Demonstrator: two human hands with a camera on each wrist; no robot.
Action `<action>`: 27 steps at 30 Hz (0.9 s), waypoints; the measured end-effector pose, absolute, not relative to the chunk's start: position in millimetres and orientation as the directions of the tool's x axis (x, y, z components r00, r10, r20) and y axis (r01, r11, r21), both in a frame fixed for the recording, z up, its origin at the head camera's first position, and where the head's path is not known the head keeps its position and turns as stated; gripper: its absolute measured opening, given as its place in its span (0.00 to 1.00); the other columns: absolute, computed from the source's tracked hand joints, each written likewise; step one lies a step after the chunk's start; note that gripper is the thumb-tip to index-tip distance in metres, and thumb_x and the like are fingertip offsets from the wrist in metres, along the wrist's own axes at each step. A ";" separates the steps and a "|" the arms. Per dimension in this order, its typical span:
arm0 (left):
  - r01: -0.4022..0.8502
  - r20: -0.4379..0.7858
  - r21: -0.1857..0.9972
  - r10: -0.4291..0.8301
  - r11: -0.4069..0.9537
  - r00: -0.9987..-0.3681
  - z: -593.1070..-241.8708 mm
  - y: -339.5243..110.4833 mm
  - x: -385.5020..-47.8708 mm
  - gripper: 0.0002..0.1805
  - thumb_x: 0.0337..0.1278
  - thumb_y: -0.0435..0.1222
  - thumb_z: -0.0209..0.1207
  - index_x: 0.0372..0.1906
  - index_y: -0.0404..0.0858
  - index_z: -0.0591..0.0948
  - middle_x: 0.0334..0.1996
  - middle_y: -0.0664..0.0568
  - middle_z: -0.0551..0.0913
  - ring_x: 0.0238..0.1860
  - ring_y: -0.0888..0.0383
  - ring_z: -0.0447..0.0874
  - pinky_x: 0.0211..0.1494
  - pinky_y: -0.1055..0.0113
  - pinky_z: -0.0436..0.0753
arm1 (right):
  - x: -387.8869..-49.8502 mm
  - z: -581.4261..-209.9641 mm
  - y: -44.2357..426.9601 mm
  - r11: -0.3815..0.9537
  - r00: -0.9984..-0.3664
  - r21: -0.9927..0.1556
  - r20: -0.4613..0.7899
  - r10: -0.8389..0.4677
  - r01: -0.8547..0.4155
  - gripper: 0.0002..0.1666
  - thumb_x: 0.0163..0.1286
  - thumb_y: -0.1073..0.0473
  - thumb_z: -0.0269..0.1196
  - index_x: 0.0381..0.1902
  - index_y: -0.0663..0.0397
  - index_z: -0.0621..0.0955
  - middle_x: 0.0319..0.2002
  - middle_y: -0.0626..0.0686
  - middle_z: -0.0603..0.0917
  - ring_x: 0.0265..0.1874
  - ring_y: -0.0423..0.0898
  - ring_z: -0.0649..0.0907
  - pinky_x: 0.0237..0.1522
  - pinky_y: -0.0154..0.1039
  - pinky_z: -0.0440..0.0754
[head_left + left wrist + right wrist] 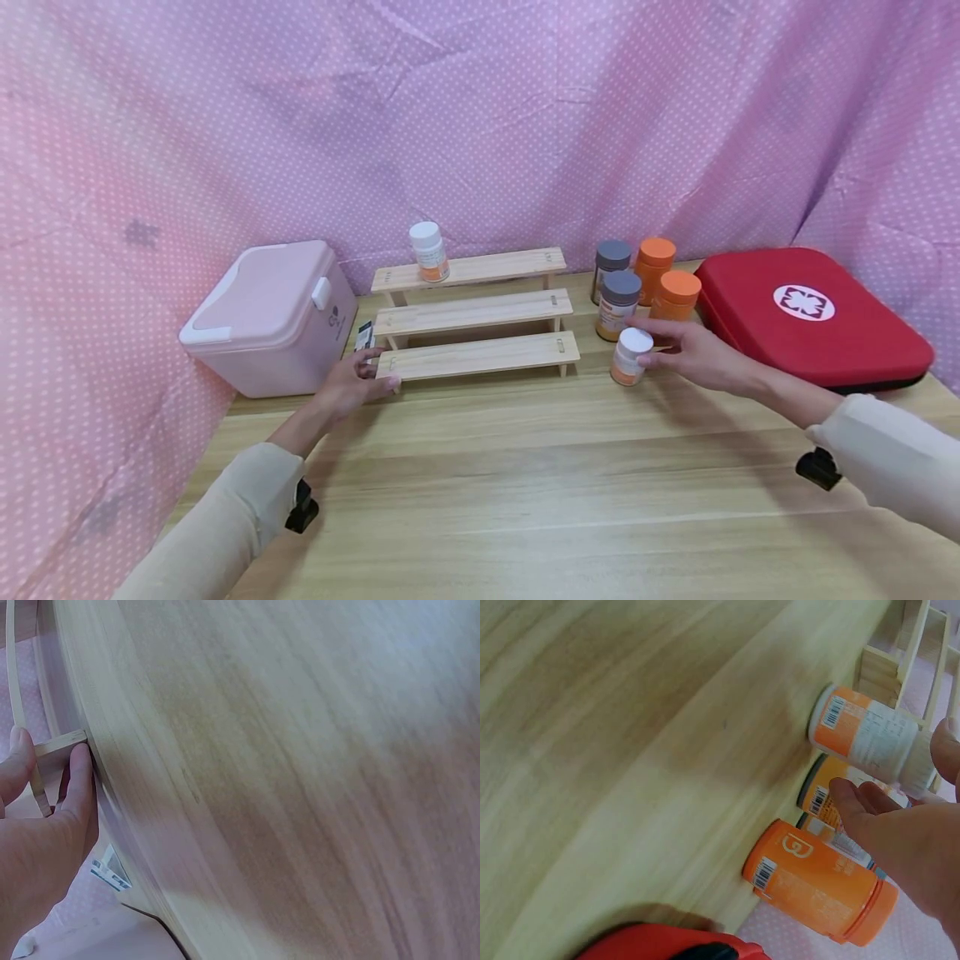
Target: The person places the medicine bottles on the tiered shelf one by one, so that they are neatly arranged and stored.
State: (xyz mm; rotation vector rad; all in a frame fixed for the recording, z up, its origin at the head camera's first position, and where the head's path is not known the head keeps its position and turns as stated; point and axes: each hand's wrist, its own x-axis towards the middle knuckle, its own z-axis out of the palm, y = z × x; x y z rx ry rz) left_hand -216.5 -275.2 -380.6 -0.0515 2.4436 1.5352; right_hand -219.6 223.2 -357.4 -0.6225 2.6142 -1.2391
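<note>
My left hand [352, 385] grips the left end of the lowest step of a three-step wooden rack [480, 357]; thumb and fingers of the hand [45, 825] hold the wooden end piece [61, 744] in the left wrist view. One white bottle [429, 254] with an orange band stands on the top step, towards its left. On the table right of the rack, my right hand [693, 354] has its thumb and a finger around the cap of another white bottle [627, 363], which stands upright. From the right wrist, the hand [907, 817] is beside this white bottle [866, 739], thumb at its cap.
Behind the right hand stand two grey-capped bottles [619, 304] and two orange bottles [677, 296]. A red case [817, 325] lies at the right. Left of the rack is a pale pink lidded box [277, 325], with a small printed item [364, 336] between them. A pink dotted cloth hangs behind.
</note>
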 end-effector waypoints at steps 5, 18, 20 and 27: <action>-0.164 -0.230 0.889 0.108 0.427 -0.967 -379.9 -274.1 -216.4 0.39 0.58 0.30 0.64 0.71 0.31 0.58 0.50 0.35 0.79 0.39 0.57 0.85 0.50 0.63 0.83 | -220.7 -363.1 220.7 0.541 -0.897 -0.788 0.034 -0.440 -0.295 0.34 0.66 0.62 0.64 0.69 0.56 0.68 0.58 0.62 0.75 0.52 0.56 0.75 0.46 0.29 0.79; -0.163 -0.232 0.888 0.112 0.431 -0.966 -379.2 -274.0 -217.1 0.39 0.58 0.30 0.64 0.71 0.31 0.58 0.49 0.35 0.79 0.40 0.55 0.85 0.49 0.62 0.83 | -221.6 -362.1 219.9 0.508 -0.888 -0.796 0.078 -0.454 -0.330 0.32 0.66 0.66 0.62 0.67 0.63 0.69 0.56 0.63 0.77 0.52 0.56 0.76 0.47 0.25 0.77; -0.170 -0.238 0.882 0.103 0.439 -0.966 -379.3 -273.7 -217.3 0.39 0.58 0.30 0.64 0.71 0.31 0.58 0.50 0.35 0.79 0.40 0.55 0.85 0.50 0.62 0.83 | -221.6 -360.4 219.7 0.513 -0.887 -0.790 0.080 -0.455 -0.335 0.31 0.67 0.65 0.62 0.67 0.63 0.69 0.56 0.63 0.77 0.52 0.56 0.76 0.47 0.25 0.77; -0.177 -0.245 0.867 0.089 0.466 -0.965 -378.2 -272.7 -216.5 0.39 0.58 0.31 0.64 0.71 0.32 0.59 0.47 0.38 0.79 0.39 0.58 0.84 0.47 0.66 0.83 | -218.7 -333.1 214.9 0.533 -0.881 -0.753 0.129 -0.456 -0.386 0.30 0.65 0.65 0.64 0.65 0.62 0.72 0.54 0.61 0.79 0.50 0.53 0.78 0.46 0.24 0.78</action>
